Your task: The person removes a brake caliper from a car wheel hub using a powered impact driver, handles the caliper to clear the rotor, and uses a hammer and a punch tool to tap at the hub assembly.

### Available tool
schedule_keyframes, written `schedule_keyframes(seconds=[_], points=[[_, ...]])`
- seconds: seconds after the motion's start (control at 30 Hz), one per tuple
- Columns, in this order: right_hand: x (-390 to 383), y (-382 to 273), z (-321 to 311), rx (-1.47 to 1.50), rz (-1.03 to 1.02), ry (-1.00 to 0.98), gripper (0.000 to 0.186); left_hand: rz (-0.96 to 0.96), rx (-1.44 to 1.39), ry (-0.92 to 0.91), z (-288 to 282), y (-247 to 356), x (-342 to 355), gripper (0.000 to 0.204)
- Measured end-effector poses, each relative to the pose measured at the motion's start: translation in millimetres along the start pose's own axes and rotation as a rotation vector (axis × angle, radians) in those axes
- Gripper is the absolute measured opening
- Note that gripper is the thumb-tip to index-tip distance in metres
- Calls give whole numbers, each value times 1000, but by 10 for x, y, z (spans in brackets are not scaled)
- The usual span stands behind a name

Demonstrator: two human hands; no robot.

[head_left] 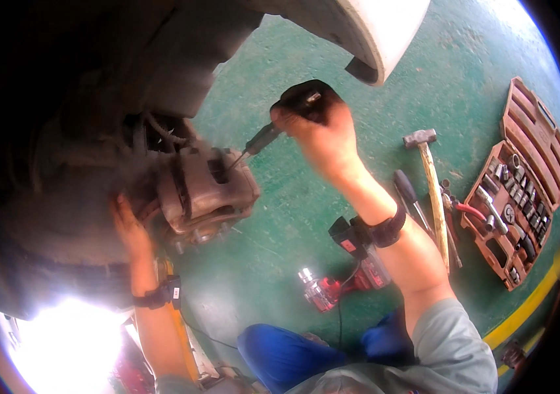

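My right hand (323, 134) grips a dark tool (260, 138) whose thin metal tip reaches down to a dusty brake caliper (204, 187) on the vehicle's hub. My left hand (129, 226), fingers extended, rests against the dim, dusty brake assembly just left of the caliper; its fingertips are hazy against the brake disc (86, 220). A pale haze lies over the disc and caliper's left side. Hoses (165, 131) run above the caliper into the dark wheel well.
A red power tool (329, 292), wooden-handled hammer (431, 184), screwdriver (406, 187) and red-handled pliers (467, 210) lie on the green floor (457, 59). An open socket case (506, 203) sits at right. A pale body panel (385, 33) overhangs at top; my blue-clad knees (293, 348) are below.
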State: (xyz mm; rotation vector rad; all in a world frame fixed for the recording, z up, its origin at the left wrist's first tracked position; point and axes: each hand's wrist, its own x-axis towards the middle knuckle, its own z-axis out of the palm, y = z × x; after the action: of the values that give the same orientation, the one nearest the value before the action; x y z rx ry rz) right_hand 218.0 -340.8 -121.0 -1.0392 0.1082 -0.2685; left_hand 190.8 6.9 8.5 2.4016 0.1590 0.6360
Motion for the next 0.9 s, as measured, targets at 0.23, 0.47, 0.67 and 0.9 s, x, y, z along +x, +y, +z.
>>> schedule_keyframes(seconds=[0.23, 0.47, 0.67, 0.9], points=[[91, 46, -49, 61, 23, -119, 29, -78, -44, 6, -5, -32, 12, 59], [147, 230, -151, 223, 73, -135, 25, 25, -70, -28, 66, -48, -42, 59], [181, 237, -130, 186, -22, -165, 23, 353, 758, 3, -707, -934, 269, 56], [163, 255, -125, 136, -51, -175, 24, 467, 469, 62, -655, -1019, 294, 49]])
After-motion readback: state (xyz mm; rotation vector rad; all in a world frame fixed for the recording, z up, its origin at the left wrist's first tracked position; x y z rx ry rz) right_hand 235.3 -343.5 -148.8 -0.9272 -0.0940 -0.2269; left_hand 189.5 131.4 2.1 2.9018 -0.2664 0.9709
